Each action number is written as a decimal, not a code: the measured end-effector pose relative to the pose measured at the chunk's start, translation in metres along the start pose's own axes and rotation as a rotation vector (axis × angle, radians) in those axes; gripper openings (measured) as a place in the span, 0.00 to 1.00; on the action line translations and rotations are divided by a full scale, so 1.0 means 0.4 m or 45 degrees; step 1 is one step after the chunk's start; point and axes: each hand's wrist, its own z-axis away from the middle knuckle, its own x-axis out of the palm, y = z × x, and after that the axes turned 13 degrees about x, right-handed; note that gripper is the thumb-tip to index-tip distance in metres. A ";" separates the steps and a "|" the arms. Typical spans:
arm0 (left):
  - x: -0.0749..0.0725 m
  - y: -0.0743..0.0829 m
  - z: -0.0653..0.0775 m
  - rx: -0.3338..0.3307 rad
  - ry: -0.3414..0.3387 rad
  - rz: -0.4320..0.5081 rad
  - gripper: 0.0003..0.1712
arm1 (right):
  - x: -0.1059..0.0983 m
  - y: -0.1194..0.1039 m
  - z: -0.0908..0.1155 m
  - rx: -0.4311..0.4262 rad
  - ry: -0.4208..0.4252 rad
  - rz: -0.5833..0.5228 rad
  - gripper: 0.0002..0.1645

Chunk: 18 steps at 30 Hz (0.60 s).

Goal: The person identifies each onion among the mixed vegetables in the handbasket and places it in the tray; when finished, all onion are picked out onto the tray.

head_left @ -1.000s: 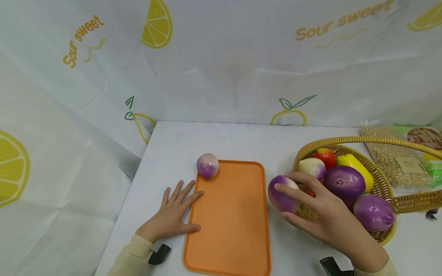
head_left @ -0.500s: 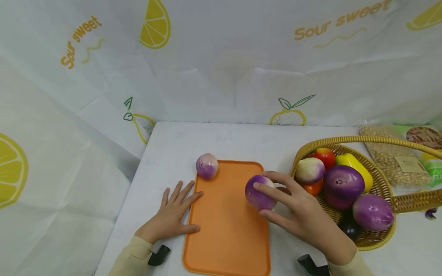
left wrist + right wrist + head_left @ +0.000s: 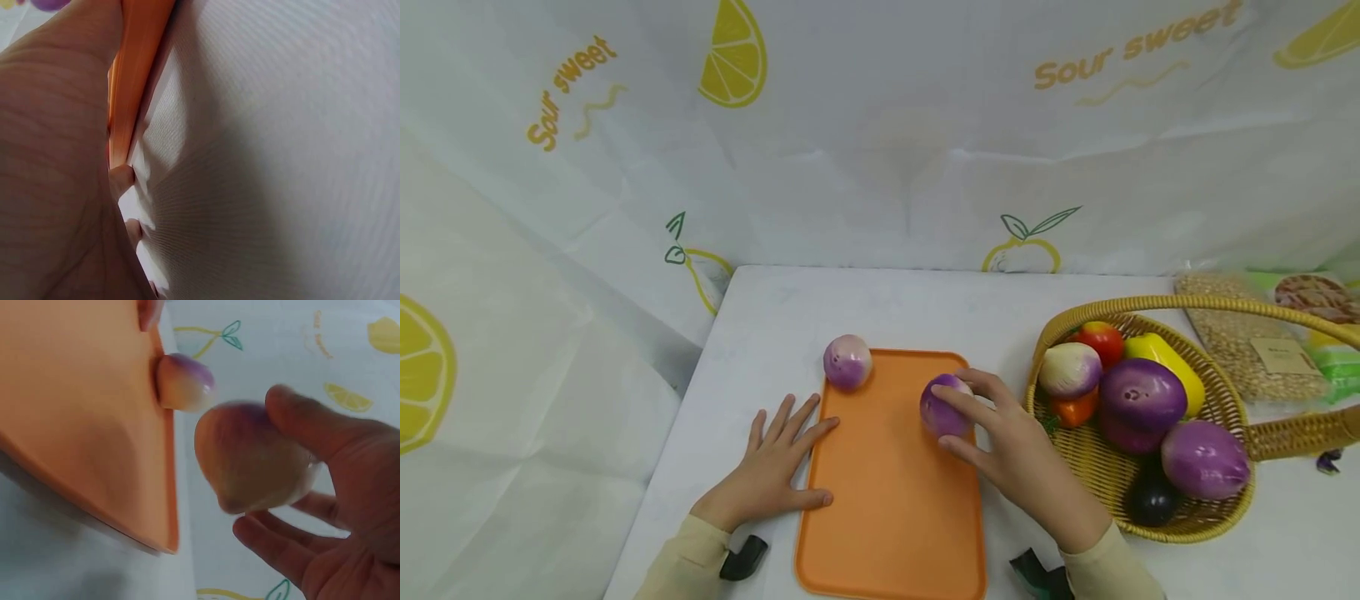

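My right hand point(image 3: 1003, 442) holds a purple-and-white turnip point(image 3: 942, 414) between thumb and fingers over the right part of an orange tray point(image 3: 891, 517). In the right wrist view the held turnip point(image 3: 240, 459) shows a pale side with a small pointed tip, and a gap separates it from the tray point(image 3: 81, 425). A second turnip point(image 3: 847, 363) sits at the tray's far left corner. With fingers spread, my left hand point(image 3: 771, 475) rests along the tray's left edge, its thumb and index fingertip on the rim. The left wrist view has mostly palm and tabletop.
On the right stands a wicker basket point(image 3: 1090, 467) with a tall handle. Inside are another turnip point(image 3: 1070, 371), a yellow pepper point(image 3: 1172, 367), purple eggplants point(image 3: 1142, 400) and several other vegetables. Bagged grains point(image 3: 1247, 350) lie behind it. A printed cloth point(image 3: 880, 167) hangs at the table's back.
My right hand has carried the turnip left from the basket's near side to over the tray, and lowered it slightly in the last half second. My left hand has stayed put.
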 end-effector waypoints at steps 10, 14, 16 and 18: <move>-0.001 0.004 0.001 0.017 0.006 0.005 0.56 | 0.084 0.024 -0.018 0.386 0.003 0.037 0.34; -0.003 0.007 0.001 0.031 0.024 0.006 0.55 | 0.097 0.030 -0.025 0.454 0.023 0.020 0.35; -0.003 0.007 0.001 0.035 0.029 0.005 0.55 | 0.101 0.033 -0.030 0.459 0.036 0.013 0.36; -0.003 0.007 0.001 0.036 0.029 0.003 0.55 | 0.104 0.037 -0.037 0.467 0.038 0.011 0.37</move>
